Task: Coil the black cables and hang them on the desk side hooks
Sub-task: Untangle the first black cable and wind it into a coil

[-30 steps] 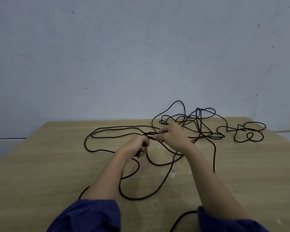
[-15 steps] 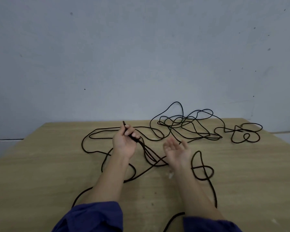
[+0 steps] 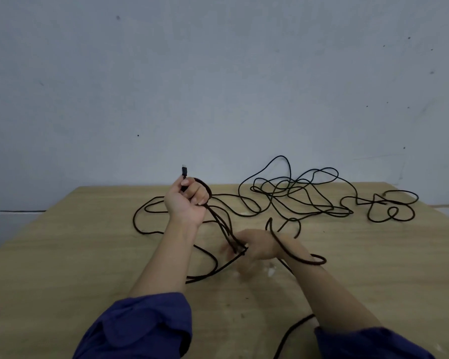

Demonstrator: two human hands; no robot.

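Thin black cable [image 3: 221, 225] sprawls in loose tangles across the light wooden desk [image 3: 62, 255], from centre to right of frame. The left hand [image 3: 186, 203], raised at centre, clenches it just below the plug [image 3: 184, 171]. The right hand [image 3: 254, 248], lower down, is blurred among the strands, so I cannot tell its grip; one loop lies over its wrist.

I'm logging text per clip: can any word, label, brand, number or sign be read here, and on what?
None readable. The plug in the left hand is too small to show any marking; the black cable, desk, wall and sleeves bear no writing.
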